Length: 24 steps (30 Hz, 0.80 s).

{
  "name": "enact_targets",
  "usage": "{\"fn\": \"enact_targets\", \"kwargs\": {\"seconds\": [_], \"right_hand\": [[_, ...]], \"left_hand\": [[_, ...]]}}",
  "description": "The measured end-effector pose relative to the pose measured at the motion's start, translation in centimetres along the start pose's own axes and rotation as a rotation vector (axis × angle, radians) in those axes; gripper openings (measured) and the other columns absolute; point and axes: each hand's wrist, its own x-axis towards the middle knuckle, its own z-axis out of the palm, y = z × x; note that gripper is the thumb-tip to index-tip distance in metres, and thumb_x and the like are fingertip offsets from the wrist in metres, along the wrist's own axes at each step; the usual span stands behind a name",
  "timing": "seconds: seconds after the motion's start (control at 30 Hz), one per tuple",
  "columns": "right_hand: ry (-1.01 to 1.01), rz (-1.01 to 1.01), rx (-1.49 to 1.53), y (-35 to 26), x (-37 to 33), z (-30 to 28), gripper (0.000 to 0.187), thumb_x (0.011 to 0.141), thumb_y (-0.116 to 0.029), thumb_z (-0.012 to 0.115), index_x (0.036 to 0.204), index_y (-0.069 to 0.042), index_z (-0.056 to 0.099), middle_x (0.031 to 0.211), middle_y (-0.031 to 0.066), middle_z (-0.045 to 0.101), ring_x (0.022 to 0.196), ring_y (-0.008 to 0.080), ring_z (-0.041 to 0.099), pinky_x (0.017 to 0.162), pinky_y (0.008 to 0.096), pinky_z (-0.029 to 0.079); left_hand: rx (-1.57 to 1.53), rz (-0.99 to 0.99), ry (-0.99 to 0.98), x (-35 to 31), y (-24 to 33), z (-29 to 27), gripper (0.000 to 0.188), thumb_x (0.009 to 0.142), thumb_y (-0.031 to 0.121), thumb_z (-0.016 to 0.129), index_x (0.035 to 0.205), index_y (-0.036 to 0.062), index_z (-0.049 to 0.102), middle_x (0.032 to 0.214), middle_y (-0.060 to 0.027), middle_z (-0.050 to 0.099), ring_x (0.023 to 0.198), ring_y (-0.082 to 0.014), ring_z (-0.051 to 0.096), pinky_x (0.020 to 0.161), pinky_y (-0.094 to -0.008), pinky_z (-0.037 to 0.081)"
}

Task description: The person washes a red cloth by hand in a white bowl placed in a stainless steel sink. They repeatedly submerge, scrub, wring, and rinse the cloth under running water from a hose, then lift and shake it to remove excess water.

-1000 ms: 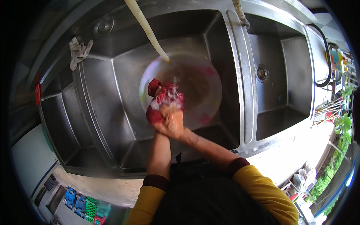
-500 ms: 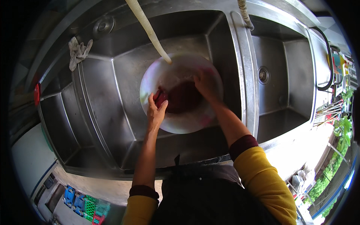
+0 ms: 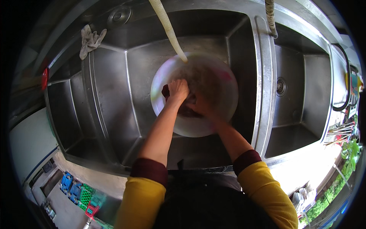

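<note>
A round whitish basin (image 3: 194,131) with pink and violet patches stands in the large steel sink bay. Inside it is murky brownish liquid (image 3: 206,80), with something dark low in the middle. My left hand (image 3: 178,89) is closed over the basin's left half, knuckles up. A dark red, soft-looking piece (image 3: 165,92) sticks out at its left side; its kind I cannot make out. Close beside it, my right hand (image 3: 200,103) reaches into the basin, partly in the liquid. Motion smears its fingers, so its grip does not show.
A cream ribbed hose (image 3: 167,26) hangs down to the basin's far rim. Another hose (image 3: 270,19) ends above the right sink bay (image 3: 297,95), which has a drain. Grey-white gloves (image 3: 90,42) lie over the left divider. Blue and green crates (image 3: 78,192) stand on the floor at lower left.
My left hand has moved right and turned knuckles up, with the dark red piece at it. My right hand has come down and left toward it. The whole view has shifted slightly.
</note>
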Motion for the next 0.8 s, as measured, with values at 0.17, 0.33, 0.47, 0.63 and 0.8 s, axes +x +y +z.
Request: {"fn": "enact_targets", "kwargs": {"seconds": [0.17, 0.33, 0.47, 0.63, 0.8], "right_hand": [[-0.128, 0.626, 0.843, -1.3, -0.9, -2.5, 0.036, 0.073, -0.013, 0.071, 0.107, -0.006, 0.064, 0.094, 0.0124, 0.067, 0.092, 0.0254, 0.063, 0.081, 0.0375, 0.050], [-0.378, 0.691, 1.348, -8.0, 0.5, -12.8, 0.025, 0.077, -0.007, 0.074, 0.100, -0.005, 0.064, 0.100, 0.0039, 0.062, 0.078, 0.0091, 0.058, 0.073, 0.0276, 0.050], [-0.223, 0.396, 1.233, -14.0, -1.3, -17.3, 0.025, 0.075, -0.005, 0.076, 0.096, -0.006, 0.064, 0.095, 0.0040, 0.062, 0.084, 0.0118, 0.057, 0.077, 0.0270, 0.048], [-0.003, 0.050, 0.963, -17.3, -2.1, -16.6, 0.046, 0.071, -0.028, 0.079, 0.107, -0.005, 0.061, 0.117, 0.0157, 0.058, 0.122, 0.0355, 0.047, 0.106, 0.0515, 0.028], [-0.219, 0.145, 0.636, -16.4, 1.6, -12.3, 0.025, 0.074, -0.024, 0.065, 0.089, -0.003, 0.064, 0.086, 0.0202, 0.066, 0.084, 0.0379, 0.063, 0.079, 0.0442, 0.050]], "left_hand": [[0.160, 0.023, 0.173, 0.4, -3.1, 1.4, 0.014, 0.078, 0.009, 0.057, 0.072, 0.0087, 0.070, 0.078, -0.0132, 0.069, 0.075, -0.0302, 0.068, 0.062, -0.0386, 0.054], [0.088, 0.133, 0.211, 2.4, -3.8, 3.2, 0.015, 0.078, 0.019, 0.059, 0.083, 0.0046, 0.059, 0.074, -0.0140, 0.067, 0.071, -0.0299, 0.067, 0.060, -0.0413, 0.053], [0.008, -0.050, -0.090, 2.8, -1.9, 1.3, 0.020, 0.081, 0.021, 0.054, 0.095, 0.0076, 0.060, 0.088, -0.0115, 0.068, 0.084, -0.0278, 0.068, 0.074, -0.0390, 0.055], [0.078, 0.290, 0.156, -3.4, 0.4, 0.2, 0.022, 0.082, 0.021, 0.053, 0.099, 0.0074, 0.059, 0.093, -0.0118, 0.066, 0.089, -0.0278, 0.064, 0.078, -0.0390, 0.052], [0.078, 0.325, 0.094, -4.0, 0.8, 0.8, 0.024, 0.083, 0.021, 0.052, 0.103, 0.0073, 0.058, 0.098, -0.0121, 0.064, 0.094, -0.0278, 0.061, 0.082, -0.0390, 0.048]]}}
